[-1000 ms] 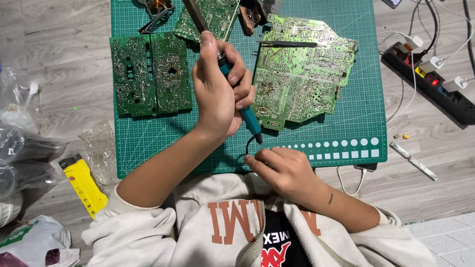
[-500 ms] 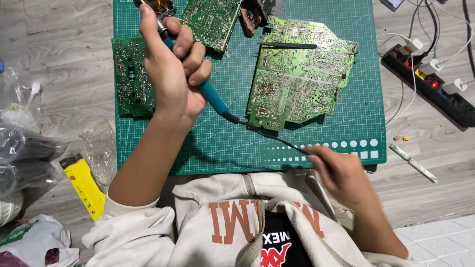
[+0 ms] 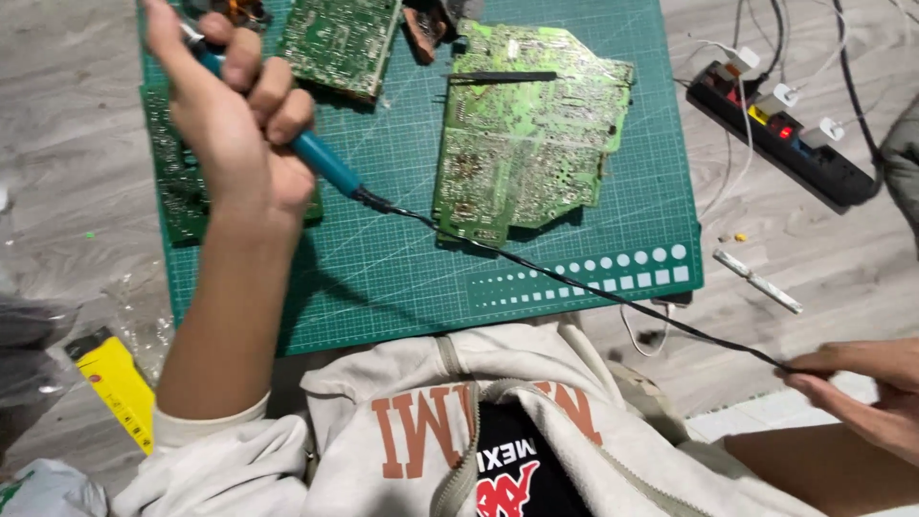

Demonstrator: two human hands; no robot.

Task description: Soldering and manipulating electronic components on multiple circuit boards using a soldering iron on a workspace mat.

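A green cutting mat (image 3: 402,278) is laid on a grey wood-look floor, w/ several circuit boards on it: a large light-green board (image 3: 531,144) at centre-right, a dark-green board (image 3: 340,38) at the top, and another dark-green board (image 3: 177,182) at the left edge, partly hidden behind the left forearm. A thin dark strip (image 3: 503,76) is seen lying across the large board's top. Off the mat to the right, a black power strip (image 3: 785,134) w/ a red lit switch and white plugs is seen, plus a small pale bar (image 3: 758,280) on the floor; a yellow packet (image 3: 120,388) lies at lower left. The soldering iron (image 3: 321,158) has a teal handle and a black cord (image 3: 593,287); its tip end is hidden in the fist. The left hand (image 3: 230,124) is clamped round the handle, raised over the mat's upper-left part, handle end pointing down-right. The cord runs from the handle across the mat, past the large board's lower corner, off the mat's front edge. The right hand (image 3: 862,393), at the far right edge, is pinched on the cord, well apart from the iron
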